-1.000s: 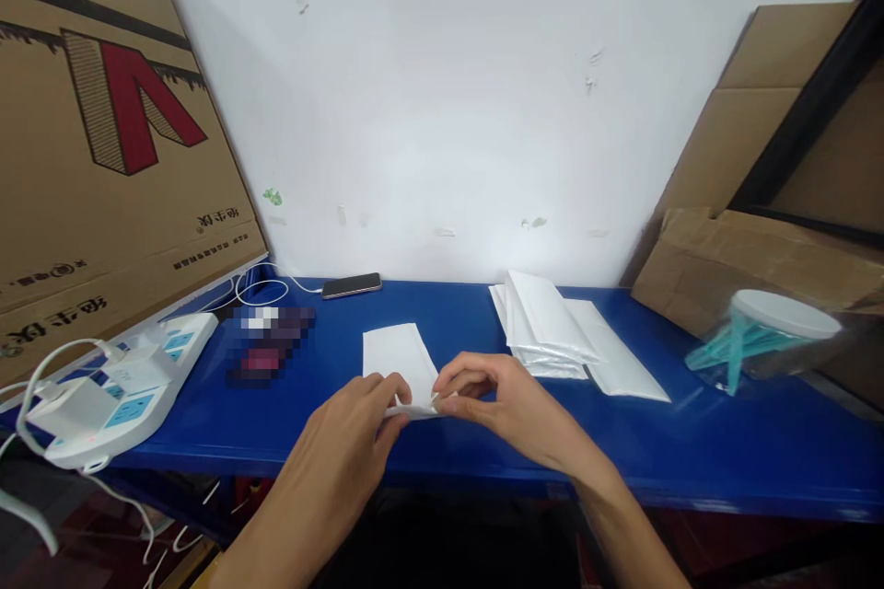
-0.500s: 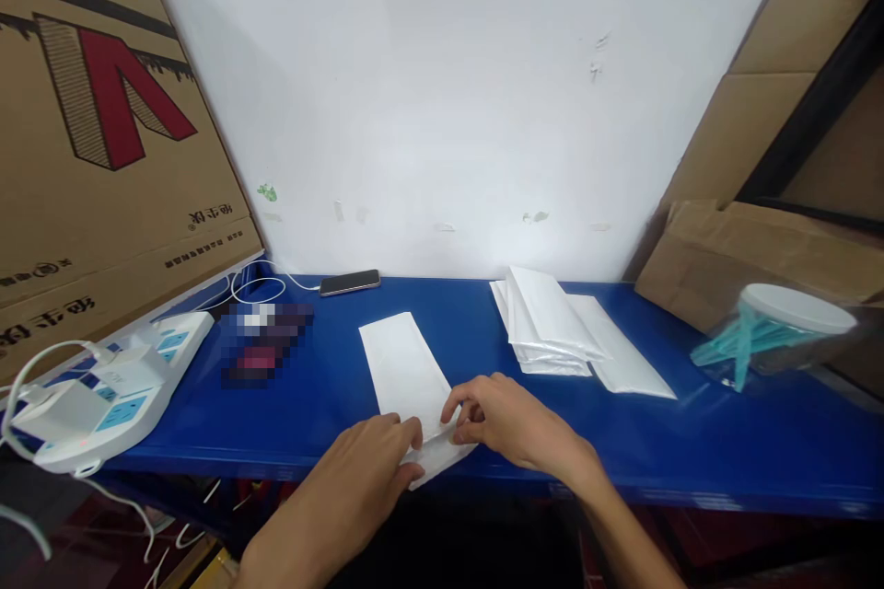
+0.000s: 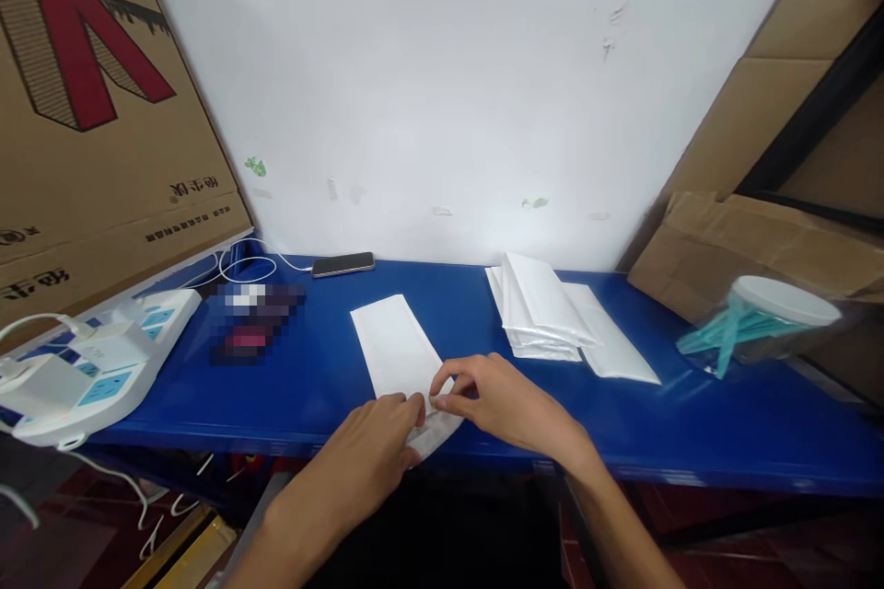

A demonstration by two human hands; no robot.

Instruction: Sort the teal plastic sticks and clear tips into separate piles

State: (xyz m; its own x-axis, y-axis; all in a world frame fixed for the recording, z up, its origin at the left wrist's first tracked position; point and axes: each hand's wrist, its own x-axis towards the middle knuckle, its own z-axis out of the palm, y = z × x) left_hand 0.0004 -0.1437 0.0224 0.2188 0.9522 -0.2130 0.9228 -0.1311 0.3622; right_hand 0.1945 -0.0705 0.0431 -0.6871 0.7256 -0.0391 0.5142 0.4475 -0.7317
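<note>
A white padded envelope (image 3: pixel 397 345) lies at an angle on the blue table, its near end at the front edge. My left hand (image 3: pixel 387 437) is closed on the left side of that near end, thumb below and fingers above. My right hand (image 3: pixel 476 391) is at the envelope's right side, its thumb and index finger pinched together over the flap area. What the right fingertips pinch is too small to make out. To the right rests a stack of white envelopes (image 3: pixel 542 308), with another white envelope (image 3: pixel 614 340) beside it.
A phone (image 3: pixel 343 264) on a white cable lies near the wall. The power strip (image 3: pixel 131 368) with chargers is at the left, near a pixelated patch. A clear, white-lidded jar (image 3: pixel 784 302) with turquoise contents stands right. Cardboard leans on both sides.
The view has shifted, so the table items appear slightly higher. My right thumb and index finger have come together in a pinch, closer to my left hand.
</note>
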